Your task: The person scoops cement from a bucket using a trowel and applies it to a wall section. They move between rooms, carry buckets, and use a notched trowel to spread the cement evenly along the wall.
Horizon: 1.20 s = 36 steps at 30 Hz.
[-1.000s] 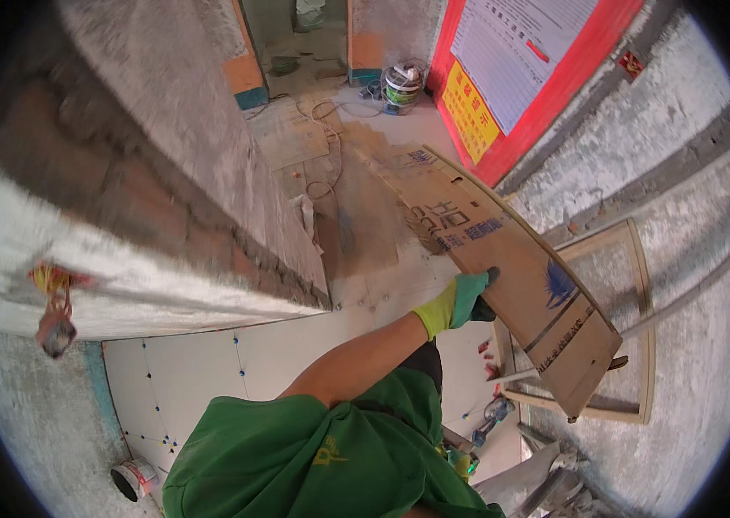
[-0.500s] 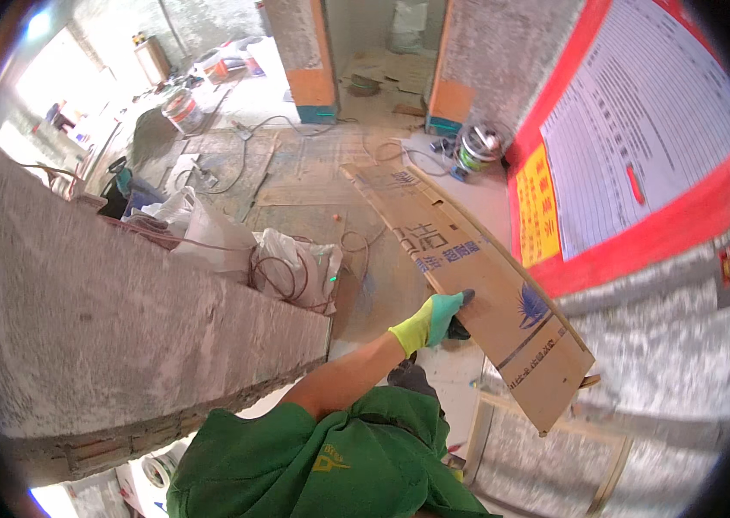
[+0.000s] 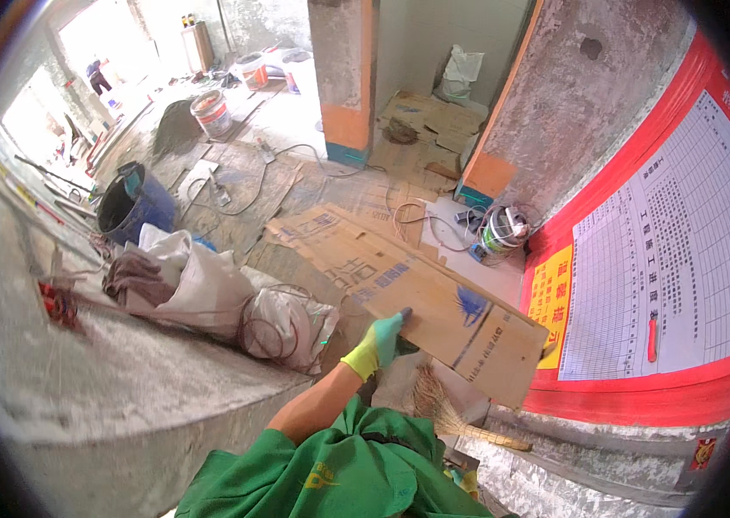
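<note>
My left hand (image 3: 385,340), in a green and yellow work glove, grips the near edge of a long flattened cardboard piece (image 3: 429,302). The thumb lies on top of the printed face; the other fingers are mostly hidden under it. The cardboard slants across in front of me, above the floor. Beneath its near right end is a straw broom (image 3: 436,404). Low by my green shirt, a scrap of yellow-green that may be my right hand (image 3: 471,480) shows beside a dark edge; its fingers are hidden.
White sacks (image 3: 209,281) with a looped hose lie left, beside a low wall (image 3: 166,414). Behind them stands a dark blue bucket (image 3: 133,207). Cables cross the floor toward a bucket (image 3: 503,229) by the right wall. Far left, another person (image 3: 99,76) bends over.
The view has turned, showing more of the room and the broom. My left hand still grips the cardboard, which now lies further left in view and flatter.
</note>
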{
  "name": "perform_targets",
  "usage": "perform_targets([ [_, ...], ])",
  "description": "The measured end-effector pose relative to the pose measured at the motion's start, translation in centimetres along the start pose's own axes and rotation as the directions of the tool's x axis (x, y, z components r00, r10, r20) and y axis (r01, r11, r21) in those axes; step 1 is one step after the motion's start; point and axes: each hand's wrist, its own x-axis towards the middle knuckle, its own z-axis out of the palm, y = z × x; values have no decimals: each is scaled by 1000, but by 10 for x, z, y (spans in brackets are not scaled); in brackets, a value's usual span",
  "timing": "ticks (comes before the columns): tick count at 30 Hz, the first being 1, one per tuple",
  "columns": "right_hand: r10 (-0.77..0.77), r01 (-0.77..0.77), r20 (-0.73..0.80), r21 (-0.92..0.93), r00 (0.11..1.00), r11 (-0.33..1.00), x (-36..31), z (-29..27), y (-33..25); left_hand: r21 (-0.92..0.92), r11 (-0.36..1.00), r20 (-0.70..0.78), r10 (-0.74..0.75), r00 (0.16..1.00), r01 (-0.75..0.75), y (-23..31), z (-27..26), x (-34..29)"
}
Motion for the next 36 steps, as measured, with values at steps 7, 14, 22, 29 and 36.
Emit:
perform_targets([
  [7,35,-35,-4,6,999,999,19,31,-69,-160,979,4,133,991,-130,56,-17,35],
  [14,-16,25,69,-128,998,991,77,74,-189,-132,973,-163,167,972,-189,107,-31,68],
  [22,-73,118,161,-293,984,949,142,109,-341,-248,927,-312,199,929,-282,161,-31,124],
  [29,-121,177,185,-324,975,929,167,91,-443,-267,922,-402,159,902,-281,230,-18,178],
  [36,-145,172,128,-240,981,955,172,70,-462,-106,975,-333,151,931,-196,257,-13,228],
])
